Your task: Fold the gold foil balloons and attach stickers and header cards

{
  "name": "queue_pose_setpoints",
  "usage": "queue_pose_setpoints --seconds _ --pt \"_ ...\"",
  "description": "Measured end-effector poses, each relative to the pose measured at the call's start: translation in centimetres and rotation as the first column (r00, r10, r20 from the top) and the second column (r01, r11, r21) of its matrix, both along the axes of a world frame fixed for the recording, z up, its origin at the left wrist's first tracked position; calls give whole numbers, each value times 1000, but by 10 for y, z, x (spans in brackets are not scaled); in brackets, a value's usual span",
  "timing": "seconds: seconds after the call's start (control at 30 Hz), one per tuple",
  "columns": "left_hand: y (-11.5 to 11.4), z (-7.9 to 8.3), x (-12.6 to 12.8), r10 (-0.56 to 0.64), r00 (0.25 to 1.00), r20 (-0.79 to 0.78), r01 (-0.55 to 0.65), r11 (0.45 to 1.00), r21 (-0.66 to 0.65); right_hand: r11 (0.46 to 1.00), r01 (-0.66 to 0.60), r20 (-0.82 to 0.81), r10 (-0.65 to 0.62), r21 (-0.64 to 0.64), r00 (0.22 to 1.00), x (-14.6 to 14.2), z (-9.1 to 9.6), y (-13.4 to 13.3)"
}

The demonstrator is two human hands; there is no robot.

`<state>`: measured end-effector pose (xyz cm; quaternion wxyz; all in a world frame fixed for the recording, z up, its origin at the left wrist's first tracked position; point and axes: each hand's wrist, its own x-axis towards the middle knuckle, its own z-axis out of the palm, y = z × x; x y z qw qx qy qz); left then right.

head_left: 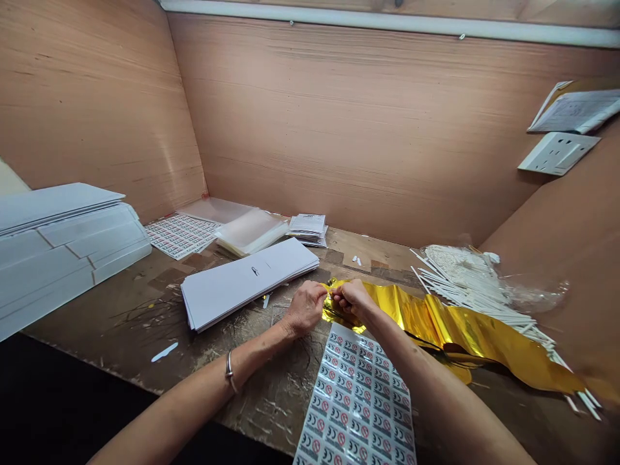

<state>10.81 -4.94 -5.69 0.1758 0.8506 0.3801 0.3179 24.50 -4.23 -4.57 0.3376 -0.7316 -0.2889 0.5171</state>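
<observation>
A long, limp piece of shiny gold foil (475, 332), like an uninflated foil balloon, stretches from the middle of the table to the right. My left hand (305, 307) pinches its near-left end, fingers closed. Right beside it, my right hand (356, 298) is closed on the same end, the fingertips of both hands almost meeting. A small pale bit shows between them, too small to make out. Below my hands lies a sheet of CE stickers (356, 400), partly covered by my right forearm. To the left of my left hand rests a stack of long white cards (249, 278).
White straws (465, 290) and a clear plastic bag (533, 294) lie at the right. Folded white card (72, 239) stands at the left. Behind are another sticker sheet (184, 234), clear plastic sleeves (252, 231) and small printed papers (309, 226). Board walls enclose the table.
</observation>
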Motion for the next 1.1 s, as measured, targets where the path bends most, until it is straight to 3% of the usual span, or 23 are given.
queue_pose_setpoints --seconds 0.1,0.17,0.3,0.47,0.53,0.6,0.7,0.77,0.83,0.9,1.1 --pt "0 -9 2 -202 971 -126 217 968 124 1000 -6 48 6 -2 999 -1 -1 0" --pt "0 -16 2 -248 944 -220 285 946 157 1000 -19 80 19 2 997 -1 -1 -1" --pt "0 -23 0 -231 898 -376 311 936 167 997 -76 162 74 4 984 -1 0 -1" --pt "0 -17 1 -200 858 -473 304 940 153 988 -153 340 135 26 931 1 4 -4" --pt "0 -14 3 -203 842 -499 314 937 150 983 -162 499 100 82 861 2 7 -8" --pt "0 -13 5 -211 835 -508 326 934 148 956 -256 728 73 144 682 3 7 -16" --pt "2 -14 6 -240 849 -471 338 932 135 838 -542 933 135 72 333 6 2 -28" --pt "5 -14 5 -261 874 -409 333 936 113 745 -667 948 219 -8 232 8 -4 -34" --pt "11 -13 3 -262 909 -323 305 948 89 682 -729 944 271 -49 190 11 -9 -38" --pt "20 -11 0 -235 938 -253 266 959 94 653 -755 944 279 -51 177 13 -11 -38" --pt "50 -14 -8 -347 866 -361 409 906 109 660 -751 931 284 -15 231 16 -11 -36"
